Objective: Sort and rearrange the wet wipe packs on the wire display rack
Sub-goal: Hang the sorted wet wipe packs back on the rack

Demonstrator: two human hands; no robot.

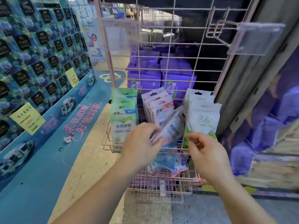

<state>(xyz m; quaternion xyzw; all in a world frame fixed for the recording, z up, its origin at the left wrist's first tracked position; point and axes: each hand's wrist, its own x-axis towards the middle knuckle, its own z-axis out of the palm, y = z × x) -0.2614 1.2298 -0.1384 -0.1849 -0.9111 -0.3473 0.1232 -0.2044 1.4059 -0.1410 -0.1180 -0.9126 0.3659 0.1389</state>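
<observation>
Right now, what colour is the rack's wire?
Pale pink wire display rack, shown best in the head view.

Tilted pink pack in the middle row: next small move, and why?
Probably stand it upright and push it back into the pink row. The tilted pink pack leans right toward the white-and-green packs, while the left hand already has fingers on its lower edge. The right hand is at the white packs' bottom edge.

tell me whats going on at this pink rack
A person is sorting wet wipe packs on a pink wire rack. The left hand grips a tilted pink pack from the middle row, while the right hand pinches the bottom of a white-and-green pack. Green packs stand upright at left.
</observation>
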